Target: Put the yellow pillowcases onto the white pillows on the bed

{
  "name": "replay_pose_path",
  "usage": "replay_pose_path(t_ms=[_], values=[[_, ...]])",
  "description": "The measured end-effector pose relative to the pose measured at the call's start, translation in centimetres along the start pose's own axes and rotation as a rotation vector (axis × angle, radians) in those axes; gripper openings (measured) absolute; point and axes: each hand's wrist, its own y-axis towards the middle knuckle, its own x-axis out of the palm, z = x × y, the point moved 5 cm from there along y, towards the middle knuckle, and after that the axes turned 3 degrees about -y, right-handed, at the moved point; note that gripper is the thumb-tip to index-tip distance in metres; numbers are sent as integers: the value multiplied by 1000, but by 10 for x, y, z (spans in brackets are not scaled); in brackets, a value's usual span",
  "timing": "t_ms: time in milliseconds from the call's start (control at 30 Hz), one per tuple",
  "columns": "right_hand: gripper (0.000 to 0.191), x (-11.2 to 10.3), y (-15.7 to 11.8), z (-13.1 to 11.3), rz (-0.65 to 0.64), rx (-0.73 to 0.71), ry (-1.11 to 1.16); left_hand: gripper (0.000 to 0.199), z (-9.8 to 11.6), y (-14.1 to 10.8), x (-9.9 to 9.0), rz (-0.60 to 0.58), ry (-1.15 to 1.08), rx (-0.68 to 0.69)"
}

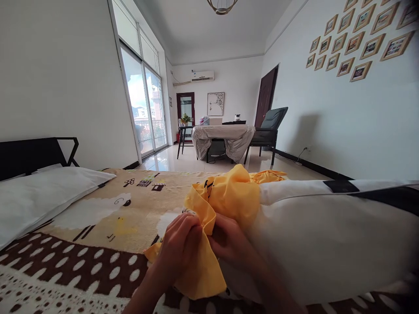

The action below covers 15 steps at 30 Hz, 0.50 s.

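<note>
A yellow pillowcase with small dark markings lies bunched against the left end of a white pillow that has a black band. My left hand is closed on the pillowcase's folded edge, fingertips pinching the cloth. Close beside it on the right, my right hand also grips the edge, its fingers partly hidden by the fabric. A loose flap of yellow cloth hangs down below both hands. How far the cloth covers the pillow under the folds cannot be seen.
Beneath everything spreads a patterned blanket with sheep and brown dotted bands. Another white pillow rests at the left, near a black headrest. Beyond the bed stand a covered table and a dark chair.
</note>
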Motion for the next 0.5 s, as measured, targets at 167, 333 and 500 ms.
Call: replay_pose_path(t_ms=[167,333,500], values=[[21,2,-1,-7,-59,-28,24,12,-3,0,-15,201,135,-4],[23,3,-2,-5,-185,-4,135,13,-12,3,-5,215,256,121],[25,-2,0,6,-30,83,216,18,-10,-2,-12,448,314,178]])
